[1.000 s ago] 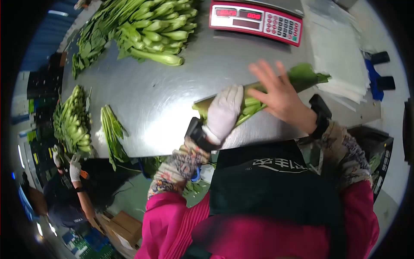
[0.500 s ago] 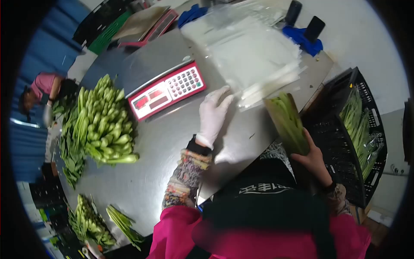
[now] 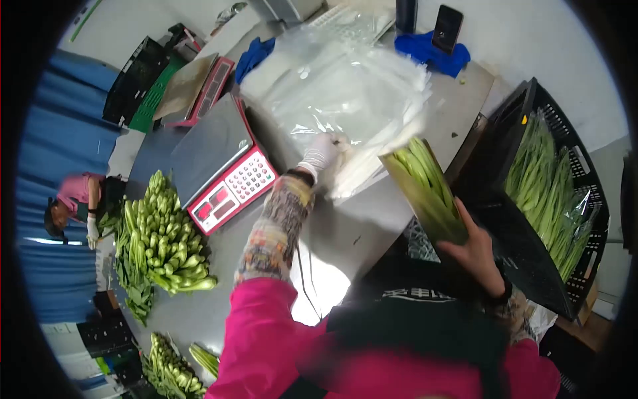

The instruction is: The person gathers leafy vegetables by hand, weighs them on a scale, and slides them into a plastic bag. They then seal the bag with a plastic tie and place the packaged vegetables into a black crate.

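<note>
A worker in a bright pink top stands at the near edge of a metal desk (image 3: 379, 223), both hands busy. The right hand (image 3: 475, 249) is closed round the lower end of a bundle of greens (image 3: 419, 166), whose brownish wrapper (image 3: 442, 216) leaves the stalks showing at the upper end; the bundle is held tilted by the desk's right edge. The left hand (image 3: 322, 154), in a pale glove, rests fingers curled on the near left corner of a stack of clear bags (image 3: 359, 100) toward the desk's far right corner. From where I stand, I cannot tell whether it has a bag pinched.

To its left sits a red-trimmed scale (image 3: 249, 178), and past that, toward the left edge, a heap of leafy stalks (image 3: 173, 233). Off the right edge, a black crate (image 3: 515, 243) holds more greens (image 3: 548, 193).

The step in hand looks to be picking out a bag, the bundle kept ready. The next move seems to call for parting one bag from the slippery stack without loosening the right hand's grip.
</note>
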